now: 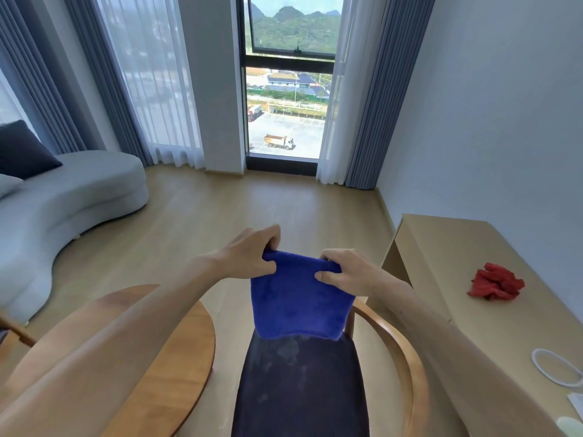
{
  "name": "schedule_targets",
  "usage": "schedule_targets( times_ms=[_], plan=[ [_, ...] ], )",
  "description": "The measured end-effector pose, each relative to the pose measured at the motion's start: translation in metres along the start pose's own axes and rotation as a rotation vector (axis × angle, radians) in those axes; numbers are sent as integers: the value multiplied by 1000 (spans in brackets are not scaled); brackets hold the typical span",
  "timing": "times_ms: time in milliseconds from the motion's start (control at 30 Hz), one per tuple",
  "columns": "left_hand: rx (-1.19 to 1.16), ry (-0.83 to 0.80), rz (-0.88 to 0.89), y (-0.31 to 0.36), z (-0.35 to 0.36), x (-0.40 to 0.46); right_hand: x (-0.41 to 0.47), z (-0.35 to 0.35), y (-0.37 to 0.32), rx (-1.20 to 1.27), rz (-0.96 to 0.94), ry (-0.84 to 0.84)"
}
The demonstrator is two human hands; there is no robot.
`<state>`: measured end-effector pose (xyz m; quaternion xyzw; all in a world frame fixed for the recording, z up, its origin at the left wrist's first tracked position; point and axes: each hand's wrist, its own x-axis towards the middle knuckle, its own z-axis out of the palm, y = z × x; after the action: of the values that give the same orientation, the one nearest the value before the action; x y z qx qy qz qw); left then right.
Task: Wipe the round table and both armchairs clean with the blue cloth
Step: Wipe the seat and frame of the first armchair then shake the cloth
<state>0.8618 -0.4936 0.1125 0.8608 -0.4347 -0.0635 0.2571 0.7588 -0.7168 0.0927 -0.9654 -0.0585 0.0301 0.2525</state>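
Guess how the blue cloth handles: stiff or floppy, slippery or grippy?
Probably floppy: the blue cloth hangs limp from its top edge, pinched by the left hand and right hand. Its plush pile suggests grippy, not slippery. Likely light, since fingertip pinches alone hold it up.

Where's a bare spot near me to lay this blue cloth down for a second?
The round table shows bare wood right of your left arm. The desk is bare between its far edge and the red cloth; its near end holds a white ring. The armchair seat under the blue cloth is free but smudged.
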Motion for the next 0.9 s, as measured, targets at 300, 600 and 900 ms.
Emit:
schedule_targets(
  times_ms=[300, 600, 900],
  plan=[
    [225, -96, 54, 4, 14, -1, 6, 4, -14, 177, 135, 141],
    [-255, 130, -536, 41, 36, 19, 15, 23, -53, 267, 305, 401],
    [-1028, -133, -564, 37, 13, 8, 1, 9, -45, 553, 251, 202]
  ],
)
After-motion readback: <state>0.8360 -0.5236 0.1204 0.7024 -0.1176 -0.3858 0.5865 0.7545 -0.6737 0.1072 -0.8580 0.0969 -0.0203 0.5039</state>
